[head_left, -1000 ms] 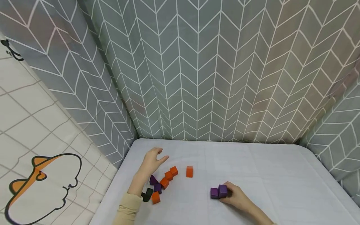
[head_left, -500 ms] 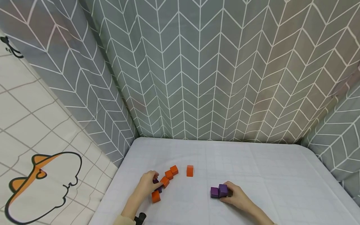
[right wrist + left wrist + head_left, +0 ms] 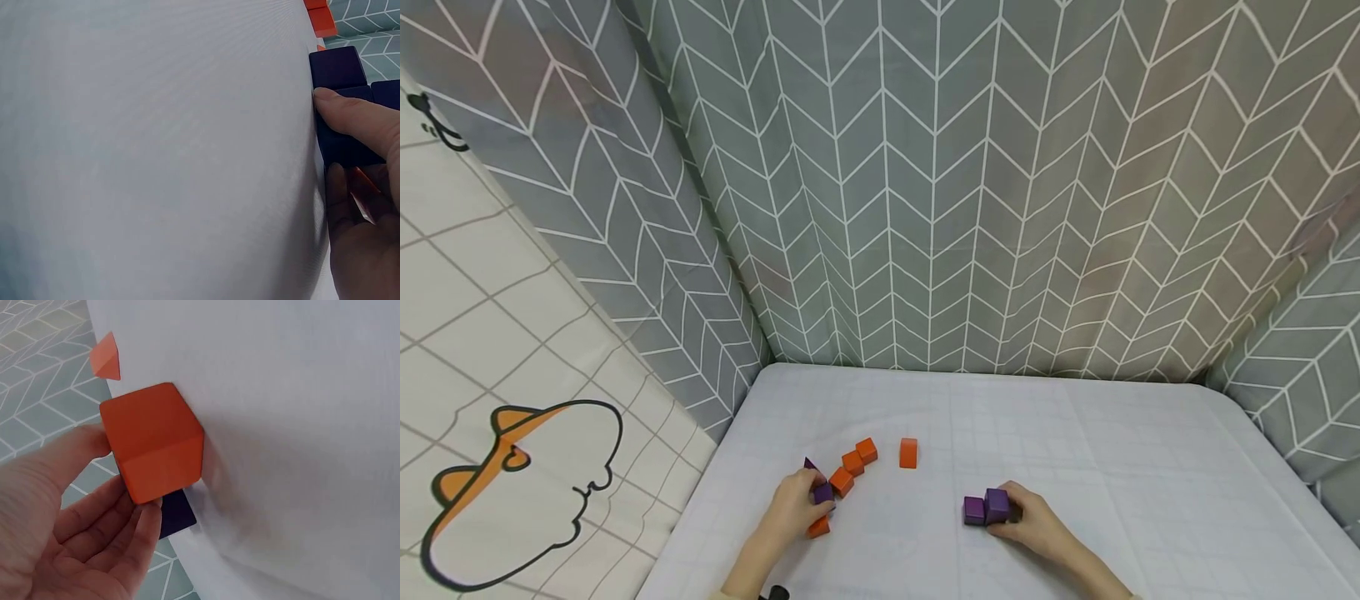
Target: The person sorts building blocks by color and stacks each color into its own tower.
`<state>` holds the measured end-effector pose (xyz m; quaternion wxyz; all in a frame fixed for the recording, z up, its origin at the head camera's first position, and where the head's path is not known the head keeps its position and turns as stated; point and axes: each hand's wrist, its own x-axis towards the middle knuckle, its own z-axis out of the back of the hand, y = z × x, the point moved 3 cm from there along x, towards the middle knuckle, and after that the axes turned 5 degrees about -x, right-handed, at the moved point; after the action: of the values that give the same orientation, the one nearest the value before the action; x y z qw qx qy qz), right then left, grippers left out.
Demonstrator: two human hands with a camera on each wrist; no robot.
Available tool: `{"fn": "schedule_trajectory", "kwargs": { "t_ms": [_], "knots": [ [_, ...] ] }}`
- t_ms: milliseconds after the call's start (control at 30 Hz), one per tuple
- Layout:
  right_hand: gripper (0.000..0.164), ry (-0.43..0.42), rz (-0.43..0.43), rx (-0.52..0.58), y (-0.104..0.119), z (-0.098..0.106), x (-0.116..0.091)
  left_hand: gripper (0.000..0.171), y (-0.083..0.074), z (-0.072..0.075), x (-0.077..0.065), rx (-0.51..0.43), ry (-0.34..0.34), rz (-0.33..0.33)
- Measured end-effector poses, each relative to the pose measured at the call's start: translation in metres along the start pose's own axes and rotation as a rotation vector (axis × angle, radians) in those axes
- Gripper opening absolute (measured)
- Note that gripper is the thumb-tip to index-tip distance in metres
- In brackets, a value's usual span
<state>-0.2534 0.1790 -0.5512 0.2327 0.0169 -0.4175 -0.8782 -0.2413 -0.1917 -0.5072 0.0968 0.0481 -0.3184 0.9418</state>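
On the table's left side, my left hand (image 3: 792, 505) has its thumb and fingers about a purple cube (image 3: 823, 493). A purple pointed block (image 3: 809, 464) peeks out beyond the fingers. An orange cube (image 3: 818, 527), partly covered by the thumb, sits on the near side. The left wrist view has this orange cube (image 3: 153, 440) up close, with a dark purple block (image 3: 177, 512) behind it by the fingertips. Farther right, my right hand (image 3: 1033, 525) grips a purple cube (image 3: 997, 506) from its right side; a second purple cube (image 3: 973, 510) touches it on the left.
Several orange cubes (image 3: 853, 463) run in a slanting row beyond the left hand. One upright orange block (image 3: 908, 453) stands apart to their right. A white cloth covers the table (image 3: 1075, 433), and a patterned curtain (image 3: 925, 250) hangs behind its far edge.
My left hand has come down and nearer from above the far-left table, its spread fingers closing about the purple cube. The right hand stays where it was with its cube.
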Motion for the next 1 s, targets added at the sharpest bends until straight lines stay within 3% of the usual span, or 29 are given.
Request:
{"fn": "schedule_trajectory", "kwargs": {
  "t_ms": [200, 400, 667, 1000],
  "knots": [
    [0.035, -0.014, -0.001, -0.004, 0.000, 0.000, 0.000, 0.031, 0.007, -0.009, 0.000, -0.024, 0.010, 0.008],
    [0.035, -0.003, 0.009, 0.008, 0.000, -0.001, -0.001, 0.032, 0.015, -0.015, -0.002, -0.019, -0.020, -0.002],
    [0.035, -0.003, 0.010, 0.007, -0.001, -0.001, 0.000, 0.034, 0.019, -0.017, -0.004, -0.026, -0.045, -0.018],
    [0.036, -0.003, -0.004, 0.011, -0.001, -0.001, -0.001, 0.033, 0.020, -0.016, -0.004, -0.049, -0.025, 0.006]
  ]
}}
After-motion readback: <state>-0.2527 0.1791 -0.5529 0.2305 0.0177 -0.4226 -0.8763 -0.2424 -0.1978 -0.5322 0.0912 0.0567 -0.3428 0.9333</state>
